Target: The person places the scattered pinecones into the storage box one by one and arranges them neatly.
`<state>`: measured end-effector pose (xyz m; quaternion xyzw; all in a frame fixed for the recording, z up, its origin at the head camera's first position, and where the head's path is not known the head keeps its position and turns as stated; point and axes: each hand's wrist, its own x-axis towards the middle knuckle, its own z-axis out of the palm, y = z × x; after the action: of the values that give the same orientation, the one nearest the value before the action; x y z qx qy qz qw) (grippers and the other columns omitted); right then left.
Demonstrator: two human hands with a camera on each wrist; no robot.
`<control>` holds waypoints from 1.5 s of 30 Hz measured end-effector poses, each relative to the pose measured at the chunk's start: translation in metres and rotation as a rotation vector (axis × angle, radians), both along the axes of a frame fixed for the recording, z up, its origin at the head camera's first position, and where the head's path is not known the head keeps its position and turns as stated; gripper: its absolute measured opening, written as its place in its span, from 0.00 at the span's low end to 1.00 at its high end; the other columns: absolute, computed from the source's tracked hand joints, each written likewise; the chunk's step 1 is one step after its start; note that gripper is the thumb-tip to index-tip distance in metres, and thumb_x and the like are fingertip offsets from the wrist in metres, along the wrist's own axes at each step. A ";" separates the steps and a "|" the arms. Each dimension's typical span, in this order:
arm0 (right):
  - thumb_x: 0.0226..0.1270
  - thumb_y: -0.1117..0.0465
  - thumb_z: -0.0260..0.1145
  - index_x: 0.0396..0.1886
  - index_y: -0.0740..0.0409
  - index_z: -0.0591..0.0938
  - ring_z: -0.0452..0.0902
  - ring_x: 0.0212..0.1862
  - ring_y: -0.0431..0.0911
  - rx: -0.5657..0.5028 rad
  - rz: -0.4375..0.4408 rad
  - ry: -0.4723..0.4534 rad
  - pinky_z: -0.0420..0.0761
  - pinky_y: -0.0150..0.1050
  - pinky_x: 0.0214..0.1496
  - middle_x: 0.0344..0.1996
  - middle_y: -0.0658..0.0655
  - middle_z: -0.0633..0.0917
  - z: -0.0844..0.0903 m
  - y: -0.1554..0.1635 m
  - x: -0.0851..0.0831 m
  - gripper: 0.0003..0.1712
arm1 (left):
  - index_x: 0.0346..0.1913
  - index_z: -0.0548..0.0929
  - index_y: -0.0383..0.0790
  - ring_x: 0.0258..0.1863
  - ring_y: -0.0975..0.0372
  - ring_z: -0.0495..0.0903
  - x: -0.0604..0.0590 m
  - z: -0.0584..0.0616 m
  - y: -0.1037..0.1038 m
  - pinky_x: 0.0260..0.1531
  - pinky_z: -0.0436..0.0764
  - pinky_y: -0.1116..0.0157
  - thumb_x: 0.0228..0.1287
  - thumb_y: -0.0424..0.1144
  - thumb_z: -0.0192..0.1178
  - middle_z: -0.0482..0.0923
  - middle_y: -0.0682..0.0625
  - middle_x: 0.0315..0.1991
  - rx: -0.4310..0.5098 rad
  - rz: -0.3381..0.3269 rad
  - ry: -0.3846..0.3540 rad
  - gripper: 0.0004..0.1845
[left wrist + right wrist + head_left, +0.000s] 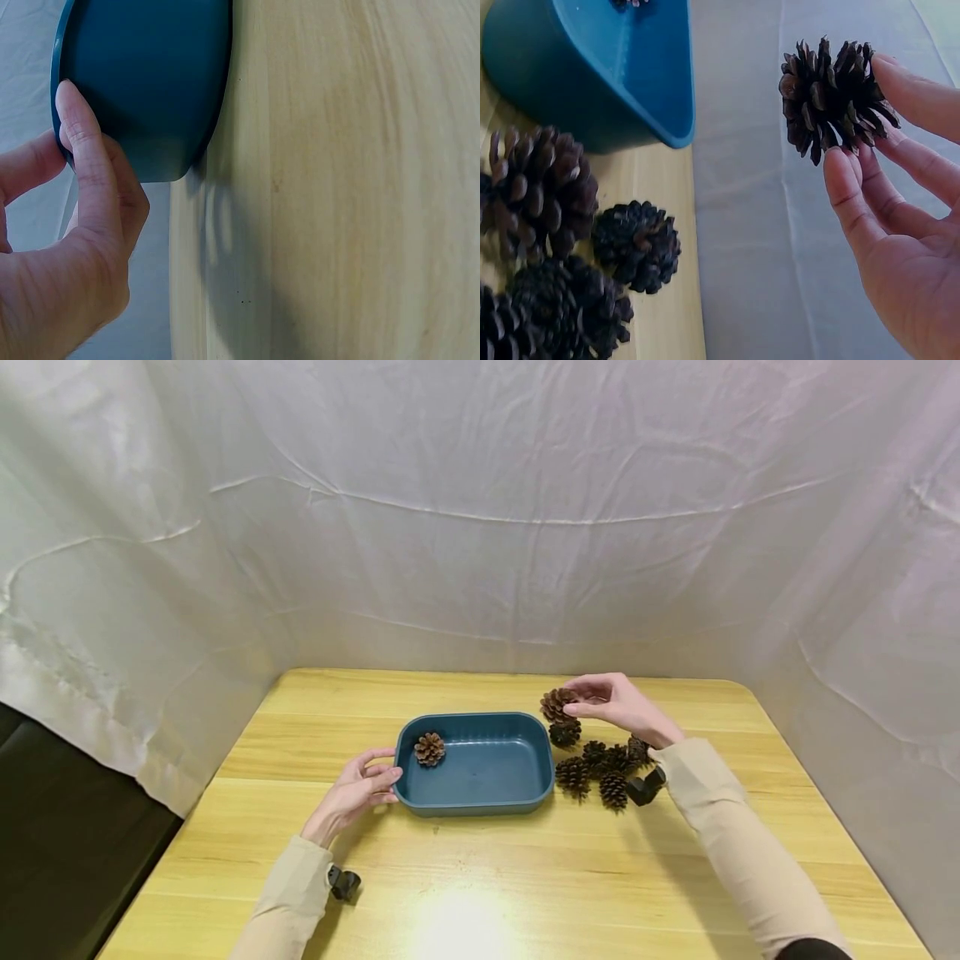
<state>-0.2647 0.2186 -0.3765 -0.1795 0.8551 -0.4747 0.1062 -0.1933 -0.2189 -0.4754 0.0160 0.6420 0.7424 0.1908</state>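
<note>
A teal rectangular tub stands on the wooden table, with one brown pine cone lying in its left end. My left hand pinches the tub's left rim, thumb on the inner side and fingers outside, as the left wrist view shows closely. Off the tub's back right corner, my right hand holds another pine cone between thumb and fingertips. That cone is raised above the table, its scales spread wide. Below it and to the right of the tub, several darker pine cones lie in a loose group.
The light wooden table is bounded at the back and sides by hanging pale cloth. A dark surface shows beyond the table's left edge. Each wrist wears a small black camera.
</note>
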 end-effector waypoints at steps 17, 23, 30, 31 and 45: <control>0.61 0.59 0.76 0.61 0.62 0.81 0.83 0.56 0.53 0.010 0.105 -0.004 0.83 0.48 0.63 0.57 0.64 0.85 0.009 -0.039 -0.015 0.29 | 0.72 0.54 0.24 0.27 0.67 0.80 -0.001 0.001 0.002 0.33 0.88 0.71 0.73 0.29 0.56 0.81 0.52 0.39 -0.011 0.006 -0.009 0.32; 0.61 0.60 0.75 0.60 0.61 0.82 0.80 0.58 0.54 0.039 0.153 0.003 0.81 0.50 0.65 0.61 0.63 0.83 0.010 -0.051 -0.020 0.27 | 0.72 0.54 0.24 0.28 0.68 0.80 -0.002 0.001 0.001 0.33 0.88 0.72 0.73 0.29 0.55 0.80 0.52 0.39 -0.024 0.009 -0.013 0.31; 0.61 0.58 0.76 0.60 0.58 0.82 0.80 0.57 0.52 0.070 0.186 -0.018 0.81 0.50 0.63 0.62 0.62 0.82 0.012 -0.063 -0.024 0.27 | 0.73 0.54 0.24 0.27 0.68 0.80 -0.002 0.001 0.001 0.33 0.88 0.72 0.73 0.28 0.54 0.80 0.52 0.39 -0.026 0.009 -0.013 0.31; 0.61 0.58 0.76 0.61 0.58 0.82 0.80 0.56 0.52 0.070 0.191 -0.023 0.81 0.50 0.63 0.62 0.62 0.82 0.012 -0.064 -0.024 0.27 | 0.73 0.54 0.24 0.27 0.68 0.80 -0.002 0.001 0.001 0.33 0.88 0.72 0.73 0.28 0.54 0.80 0.52 0.39 -0.026 0.008 -0.013 0.31; 0.61 0.62 0.75 0.62 0.61 0.81 0.81 0.57 0.53 0.063 0.241 -0.071 0.84 0.47 0.61 0.62 0.62 0.82 0.008 -0.088 -0.029 0.28 | 0.73 0.54 0.25 0.28 0.68 0.80 -0.003 0.000 -0.002 0.34 0.88 0.72 0.74 0.29 0.55 0.80 0.52 0.40 -0.028 0.004 -0.014 0.31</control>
<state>-0.2937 0.1308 -0.3682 -0.2605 0.8376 -0.4373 0.1983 -0.1961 -0.2209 -0.4752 0.0067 0.6511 0.7338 0.1939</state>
